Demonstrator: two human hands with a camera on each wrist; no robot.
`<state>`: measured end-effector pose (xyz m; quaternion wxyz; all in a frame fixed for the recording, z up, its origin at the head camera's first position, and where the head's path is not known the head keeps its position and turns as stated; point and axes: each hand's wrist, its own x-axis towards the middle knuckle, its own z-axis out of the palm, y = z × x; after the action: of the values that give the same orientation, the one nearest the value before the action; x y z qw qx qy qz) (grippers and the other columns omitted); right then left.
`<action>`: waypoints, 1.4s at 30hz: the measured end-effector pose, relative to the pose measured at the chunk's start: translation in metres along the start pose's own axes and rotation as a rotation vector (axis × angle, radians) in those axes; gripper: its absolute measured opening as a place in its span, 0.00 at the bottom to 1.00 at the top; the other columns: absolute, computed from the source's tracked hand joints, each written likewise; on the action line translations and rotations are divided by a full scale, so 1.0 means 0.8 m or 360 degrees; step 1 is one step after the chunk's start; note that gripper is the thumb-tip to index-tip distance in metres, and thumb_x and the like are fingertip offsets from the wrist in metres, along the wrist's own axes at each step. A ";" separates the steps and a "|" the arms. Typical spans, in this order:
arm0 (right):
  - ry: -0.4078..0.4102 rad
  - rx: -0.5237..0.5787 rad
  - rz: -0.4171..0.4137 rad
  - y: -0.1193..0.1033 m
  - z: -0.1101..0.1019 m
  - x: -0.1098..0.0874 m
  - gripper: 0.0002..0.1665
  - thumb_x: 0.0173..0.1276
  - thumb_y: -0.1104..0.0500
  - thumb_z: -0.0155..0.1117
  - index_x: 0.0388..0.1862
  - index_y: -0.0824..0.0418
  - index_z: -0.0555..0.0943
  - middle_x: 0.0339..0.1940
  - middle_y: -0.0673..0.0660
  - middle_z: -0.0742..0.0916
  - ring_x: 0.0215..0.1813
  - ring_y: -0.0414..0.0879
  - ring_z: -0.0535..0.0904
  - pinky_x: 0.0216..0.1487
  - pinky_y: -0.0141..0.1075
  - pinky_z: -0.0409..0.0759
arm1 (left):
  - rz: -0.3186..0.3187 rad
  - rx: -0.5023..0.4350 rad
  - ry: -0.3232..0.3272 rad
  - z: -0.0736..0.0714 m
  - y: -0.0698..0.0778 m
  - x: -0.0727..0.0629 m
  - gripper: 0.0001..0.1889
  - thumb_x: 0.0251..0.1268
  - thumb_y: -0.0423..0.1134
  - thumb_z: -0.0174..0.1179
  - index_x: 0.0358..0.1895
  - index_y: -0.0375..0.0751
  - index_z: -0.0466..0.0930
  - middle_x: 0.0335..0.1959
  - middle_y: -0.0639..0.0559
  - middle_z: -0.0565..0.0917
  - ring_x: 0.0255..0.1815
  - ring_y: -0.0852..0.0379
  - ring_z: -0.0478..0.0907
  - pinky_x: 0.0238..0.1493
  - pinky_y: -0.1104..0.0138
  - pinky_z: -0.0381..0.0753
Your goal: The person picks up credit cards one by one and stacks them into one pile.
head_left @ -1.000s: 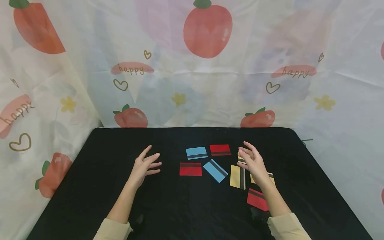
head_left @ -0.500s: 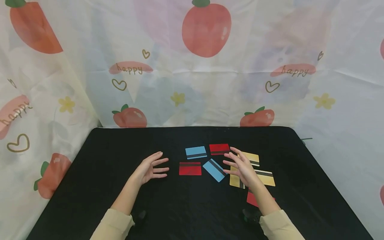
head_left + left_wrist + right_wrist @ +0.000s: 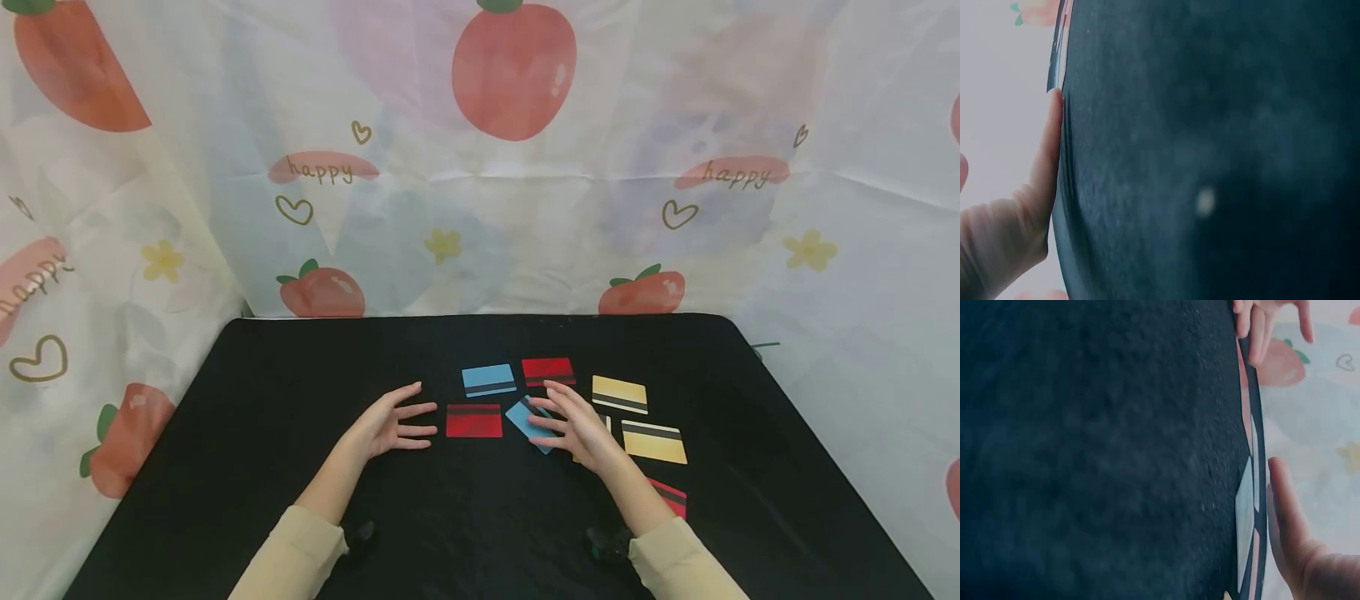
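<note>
My left hand (image 3: 382, 423), fingers spread and holding nothing, is left of a red card (image 3: 474, 422) with a dark stripe. My right hand (image 3: 581, 427) hovers with spread fingers in front of a tilted blue card (image 3: 523, 423) and hides part of it. Behind these lie another blue card (image 3: 489, 381) and a second red card (image 3: 547, 371). Gold cards (image 3: 619, 393) lie right of the right hand, one mostly covered by it. A third red card (image 3: 670, 498) shows partly beside the right forearm. In the right wrist view, the blue card (image 3: 1245, 519) appears edge-on near the right hand (image 3: 1300, 544).
A black cloth covers the table (image 3: 300, 367). Fruit-printed curtains (image 3: 420, 108) rise behind it and along its left and right sides. A dark device sits at each wrist, by the cream sleeves (image 3: 300, 550).
My right hand has moved left from over the gold cards to the tilted blue card. The left hand has moved right, towards the red card. The cards lie as before.
</note>
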<state>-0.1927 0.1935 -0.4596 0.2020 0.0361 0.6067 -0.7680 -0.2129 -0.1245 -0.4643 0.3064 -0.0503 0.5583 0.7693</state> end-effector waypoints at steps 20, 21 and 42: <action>-0.0180 0.0065 0.0112 0.012 0.022 0.015 0.35 0.75 0.48 0.38 0.73 0.58 0.41 0.70 0.69 0.58 0.66 0.64 0.61 0.53 0.56 0.73 | -0.0116 -0.0167 0.0000 0.011 -0.011 0.021 0.37 0.65 0.56 0.47 0.71 0.44 0.44 0.67 0.38 0.62 0.59 0.35 0.68 0.54 0.45 0.72; -0.0182 0.0066 0.0116 0.012 0.022 0.015 0.35 0.75 0.48 0.37 0.73 0.58 0.40 0.70 0.69 0.58 0.66 0.64 0.61 0.53 0.56 0.73 | -0.0117 -0.0174 0.0001 0.012 -0.011 0.021 0.37 0.65 0.56 0.48 0.71 0.44 0.44 0.67 0.38 0.62 0.59 0.35 0.68 0.54 0.45 0.72; -0.0117 -0.0032 0.0125 0.015 0.023 0.023 0.36 0.73 0.49 0.42 0.72 0.64 0.47 0.67 0.72 0.63 0.65 0.62 0.64 0.55 0.52 0.73 | -0.0002 -0.0064 0.0277 0.028 -0.025 0.026 0.28 0.66 0.33 0.52 0.67 0.37 0.57 0.60 0.35 0.70 0.52 0.42 0.76 0.49 0.51 0.77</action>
<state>-0.2018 0.1686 -0.4713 0.2545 0.0296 0.6047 -0.7541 -0.2134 -0.0922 -0.4815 0.2561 -0.1236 0.5672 0.7730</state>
